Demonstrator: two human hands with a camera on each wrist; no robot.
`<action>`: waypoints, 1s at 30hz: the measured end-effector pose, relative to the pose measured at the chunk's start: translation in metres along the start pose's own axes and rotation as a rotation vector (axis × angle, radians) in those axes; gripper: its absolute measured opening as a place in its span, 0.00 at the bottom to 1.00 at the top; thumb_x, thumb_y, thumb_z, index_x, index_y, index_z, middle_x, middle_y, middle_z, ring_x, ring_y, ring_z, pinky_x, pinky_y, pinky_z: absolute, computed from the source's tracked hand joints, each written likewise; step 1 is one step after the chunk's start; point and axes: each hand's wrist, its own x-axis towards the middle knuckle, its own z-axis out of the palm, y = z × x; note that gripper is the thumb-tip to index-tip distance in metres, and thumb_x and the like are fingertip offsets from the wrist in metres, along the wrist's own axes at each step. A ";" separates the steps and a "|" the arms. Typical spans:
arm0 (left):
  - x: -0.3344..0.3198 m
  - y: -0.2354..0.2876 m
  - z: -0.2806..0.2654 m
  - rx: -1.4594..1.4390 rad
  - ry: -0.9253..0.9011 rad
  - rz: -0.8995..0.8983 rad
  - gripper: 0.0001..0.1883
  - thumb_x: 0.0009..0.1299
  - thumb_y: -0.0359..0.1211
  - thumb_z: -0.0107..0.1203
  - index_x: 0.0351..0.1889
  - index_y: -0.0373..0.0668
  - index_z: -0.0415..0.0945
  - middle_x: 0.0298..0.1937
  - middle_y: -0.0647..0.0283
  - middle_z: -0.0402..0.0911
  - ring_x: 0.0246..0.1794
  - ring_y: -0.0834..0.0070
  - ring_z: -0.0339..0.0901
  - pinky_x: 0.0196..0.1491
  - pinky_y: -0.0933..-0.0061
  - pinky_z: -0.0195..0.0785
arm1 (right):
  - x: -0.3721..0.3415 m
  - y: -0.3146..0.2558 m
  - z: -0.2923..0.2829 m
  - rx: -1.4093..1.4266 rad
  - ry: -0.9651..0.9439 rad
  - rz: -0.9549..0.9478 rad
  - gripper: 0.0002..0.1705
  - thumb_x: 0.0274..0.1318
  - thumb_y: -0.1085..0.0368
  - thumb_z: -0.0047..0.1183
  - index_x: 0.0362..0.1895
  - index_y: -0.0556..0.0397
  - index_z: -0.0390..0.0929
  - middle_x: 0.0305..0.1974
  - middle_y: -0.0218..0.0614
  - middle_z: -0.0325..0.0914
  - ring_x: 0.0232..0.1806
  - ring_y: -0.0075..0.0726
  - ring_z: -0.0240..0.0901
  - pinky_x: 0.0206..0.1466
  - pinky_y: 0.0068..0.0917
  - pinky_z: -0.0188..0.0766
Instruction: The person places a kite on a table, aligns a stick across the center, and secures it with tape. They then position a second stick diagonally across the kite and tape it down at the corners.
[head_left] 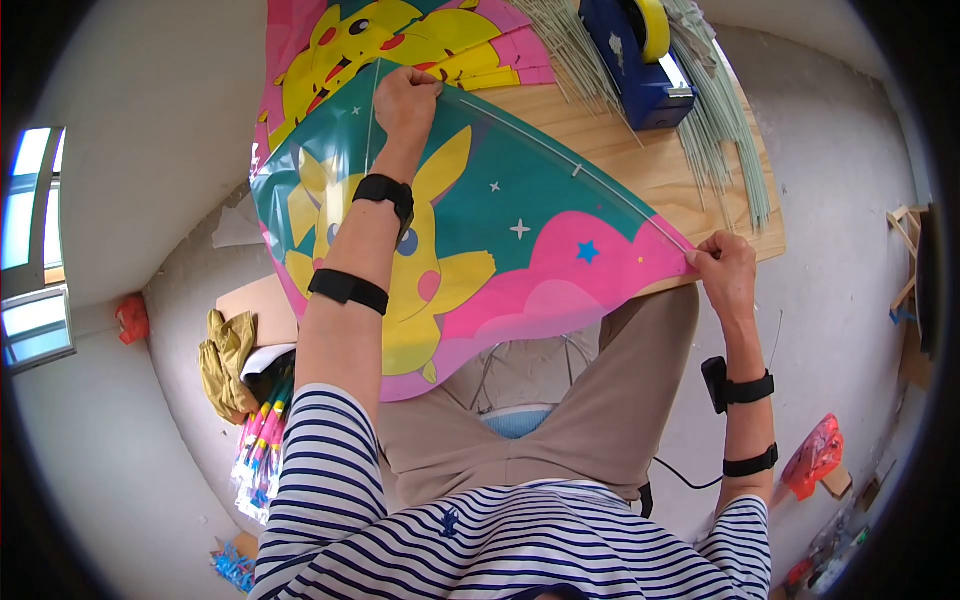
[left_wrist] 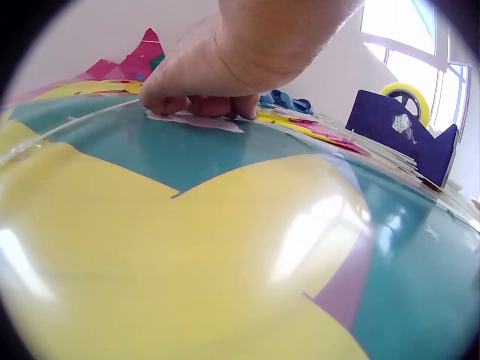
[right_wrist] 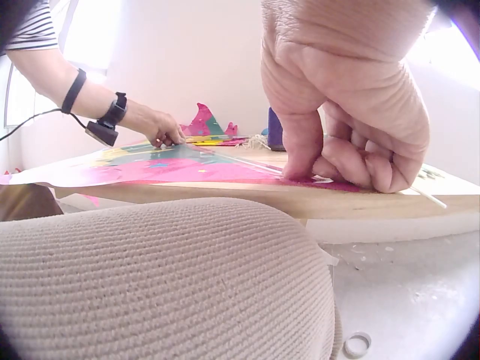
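A printed kite sheet (head_left: 480, 250), green and pink with a yellow cartoon figure, lies over the table edge and the person's lap. Near its top tip, the left hand (head_left: 405, 105) holds the sheet's edge with curled fingers; a pale patch (left_wrist: 199, 121) shows under them in the left wrist view. A thin white rod (head_left: 575, 166) runs along the upper right edge. At the right corner the right hand (head_left: 727, 275) pinches the pink sheet between thumb and curled index finger; a rod end (right_wrist: 429, 196) sticks out past that hand.
The wooden table (head_left: 640, 165) holds a blue tape dispenser (head_left: 655, 95) with yellow tape, bundles of pale green sticks (head_left: 735, 165) and more printed sheets (head_left: 400, 40) at the back. Packed items (head_left: 262, 440) and a yellowish cloth (head_left: 228, 360) are at the left.
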 end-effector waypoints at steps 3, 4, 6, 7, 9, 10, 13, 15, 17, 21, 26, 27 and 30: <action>-0.001 0.000 0.001 0.017 0.022 0.037 0.05 0.57 0.32 0.68 0.30 0.45 0.85 0.29 0.67 0.85 0.30 0.72 0.80 0.37 0.68 0.71 | 0.000 0.000 0.000 0.002 -0.002 0.001 0.08 0.40 0.69 0.66 0.23 0.61 0.81 0.21 0.45 0.79 0.25 0.44 0.77 0.34 0.35 0.72; -0.002 0.000 0.002 0.013 0.040 0.064 0.06 0.57 0.30 0.68 0.30 0.42 0.84 0.27 0.66 0.84 0.26 0.75 0.79 0.32 0.70 0.70 | 0.000 0.001 0.000 0.003 -0.003 0.001 0.08 0.41 0.69 0.66 0.23 0.61 0.81 0.21 0.45 0.79 0.26 0.44 0.77 0.34 0.35 0.72; -0.005 0.002 0.002 0.033 0.068 0.097 0.06 0.57 0.28 0.68 0.31 0.39 0.84 0.26 0.64 0.84 0.23 0.77 0.78 0.29 0.72 0.69 | 0.000 0.002 0.000 0.005 -0.006 -0.001 0.08 0.41 0.69 0.66 0.24 0.61 0.81 0.21 0.45 0.79 0.26 0.44 0.77 0.34 0.36 0.72; -0.006 0.003 0.002 0.056 0.077 0.105 0.07 0.57 0.29 0.68 0.32 0.40 0.84 0.27 0.65 0.84 0.25 0.76 0.79 0.30 0.71 0.70 | 0.000 0.001 0.000 0.008 -0.007 0.002 0.08 0.41 0.69 0.66 0.24 0.61 0.81 0.21 0.45 0.79 0.26 0.44 0.77 0.34 0.36 0.72; -0.007 0.003 0.002 0.100 0.079 0.093 0.06 0.57 0.32 0.68 0.31 0.44 0.84 0.29 0.66 0.85 0.30 0.72 0.80 0.36 0.69 0.71 | 0.000 -0.001 -0.001 0.015 -0.009 0.008 0.08 0.41 0.69 0.66 0.24 0.62 0.81 0.21 0.45 0.79 0.26 0.44 0.77 0.34 0.36 0.72; -0.007 0.003 0.003 0.122 0.072 0.074 0.06 0.57 0.33 0.68 0.31 0.48 0.84 0.30 0.67 0.85 0.34 0.69 0.81 0.41 0.66 0.70 | 0.000 -0.001 -0.001 0.016 -0.010 0.007 0.08 0.41 0.69 0.66 0.24 0.61 0.81 0.21 0.45 0.79 0.26 0.44 0.77 0.34 0.36 0.72; -0.009 0.005 0.004 0.181 0.095 0.081 0.05 0.57 0.36 0.68 0.30 0.51 0.84 0.32 0.68 0.86 0.38 0.65 0.82 0.45 0.64 0.70 | 0.000 0.000 -0.001 0.022 -0.015 0.008 0.08 0.41 0.69 0.65 0.24 0.61 0.81 0.21 0.45 0.79 0.26 0.43 0.77 0.34 0.35 0.71; -0.011 0.006 0.005 0.191 0.105 0.093 0.06 0.57 0.36 0.68 0.31 0.51 0.83 0.33 0.67 0.86 0.39 0.64 0.82 0.45 0.63 0.71 | -0.001 -0.001 -0.002 0.028 -0.020 0.012 0.08 0.40 0.68 0.65 0.24 0.60 0.81 0.22 0.44 0.79 0.26 0.43 0.77 0.34 0.35 0.71; -0.011 0.006 0.005 0.173 0.095 0.094 0.09 0.56 0.35 0.69 0.33 0.49 0.83 0.34 0.65 0.85 0.39 0.62 0.82 0.45 0.62 0.71 | -0.001 0.000 -0.001 0.051 -0.023 0.021 0.08 0.40 0.68 0.65 0.23 0.60 0.81 0.22 0.44 0.79 0.26 0.43 0.77 0.34 0.35 0.71; -0.014 0.011 -0.001 0.215 0.193 0.112 0.13 0.55 0.33 0.69 0.38 0.44 0.81 0.37 0.58 0.84 0.41 0.57 0.81 0.46 0.59 0.71 | 0.000 0.002 0.000 0.018 -0.015 0.011 0.08 0.40 0.67 0.66 0.23 0.59 0.81 0.23 0.43 0.80 0.27 0.44 0.76 0.35 0.36 0.71; -0.003 -0.006 -0.009 0.278 0.176 0.260 0.15 0.57 0.31 0.68 0.42 0.43 0.79 0.42 0.55 0.82 0.45 0.56 0.80 0.47 0.58 0.71 | 0.001 0.001 0.000 0.016 -0.020 0.030 0.09 0.40 0.67 0.66 0.23 0.59 0.81 0.23 0.43 0.80 0.27 0.45 0.76 0.35 0.37 0.72; -0.007 -0.003 -0.011 0.246 0.137 0.399 0.15 0.57 0.31 0.67 0.43 0.42 0.79 0.43 0.55 0.82 0.47 0.55 0.80 0.49 0.58 0.71 | 0.001 0.001 0.000 0.014 -0.020 0.029 0.09 0.40 0.67 0.66 0.23 0.59 0.81 0.23 0.43 0.80 0.27 0.45 0.77 0.35 0.37 0.72; -0.041 0.002 -0.022 0.213 0.015 0.762 0.19 0.60 0.32 0.65 0.49 0.40 0.78 0.50 0.53 0.81 0.53 0.54 0.77 0.55 0.58 0.69 | 0.001 0.000 0.000 -0.004 -0.013 0.023 0.09 0.39 0.67 0.66 0.23 0.59 0.81 0.23 0.43 0.80 0.27 0.45 0.77 0.35 0.37 0.72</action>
